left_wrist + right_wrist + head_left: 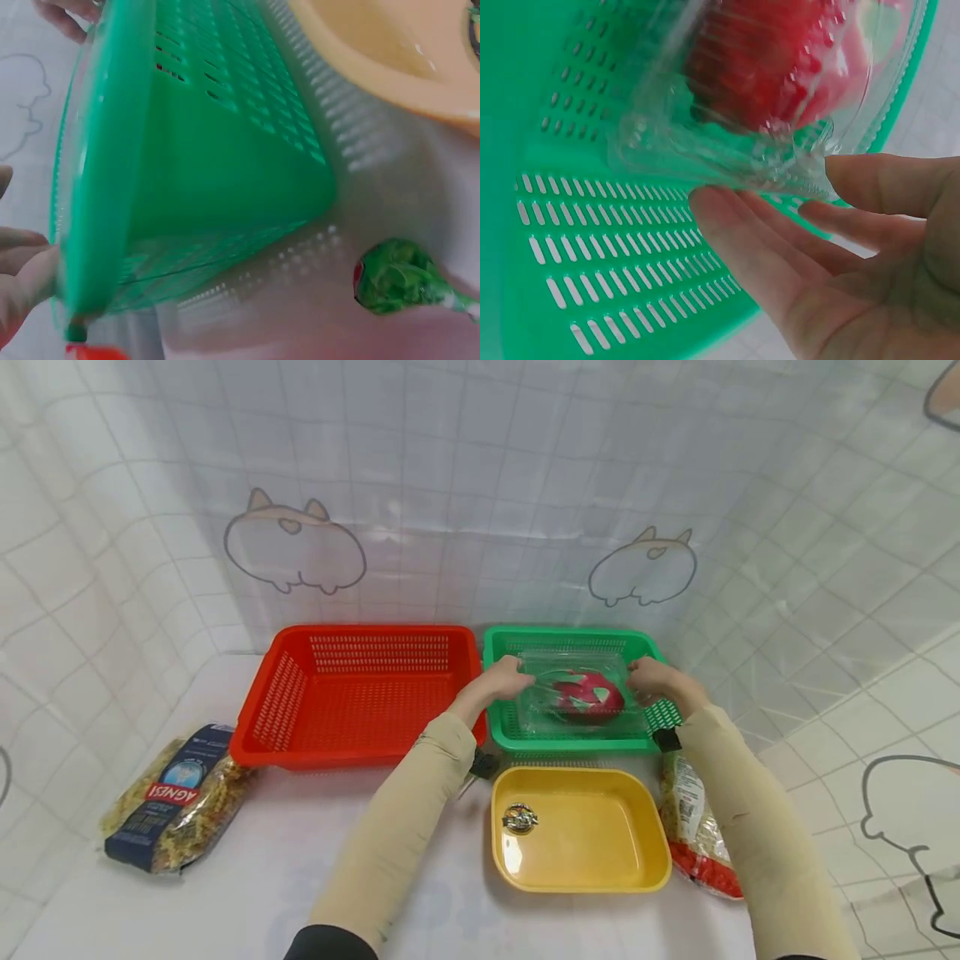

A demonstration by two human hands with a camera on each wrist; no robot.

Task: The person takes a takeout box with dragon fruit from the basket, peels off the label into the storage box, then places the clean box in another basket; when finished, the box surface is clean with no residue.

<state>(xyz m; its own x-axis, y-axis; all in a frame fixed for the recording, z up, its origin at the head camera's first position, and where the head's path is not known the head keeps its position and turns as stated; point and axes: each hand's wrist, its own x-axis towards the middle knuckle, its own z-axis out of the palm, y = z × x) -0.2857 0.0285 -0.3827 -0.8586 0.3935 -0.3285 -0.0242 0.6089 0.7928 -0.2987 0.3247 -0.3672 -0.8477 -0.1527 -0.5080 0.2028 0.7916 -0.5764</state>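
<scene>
A clear plastic clamshell box (540,714) with a pink-red dragon fruit (592,693) inside sits within the green basket (577,746). My left hand (501,681) grips the box's left edge; in the left wrist view, the basket's wall hides most of what those fingers (26,281) hold. On the opposite side, my right hand (660,681) pinches the right edge. The right wrist view shows the thumb (877,180) above the box's edge and the other fingers below it, over the slotted basket wall.
Left of the green basket stands a red basket (360,727). A yellow tray (585,852) with a small round badge-like piece (520,818) is in front. Pasta bags lie at left (180,797) and right (693,827). A green-wrapped lollipop (397,277) lies near the tray.
</scene>
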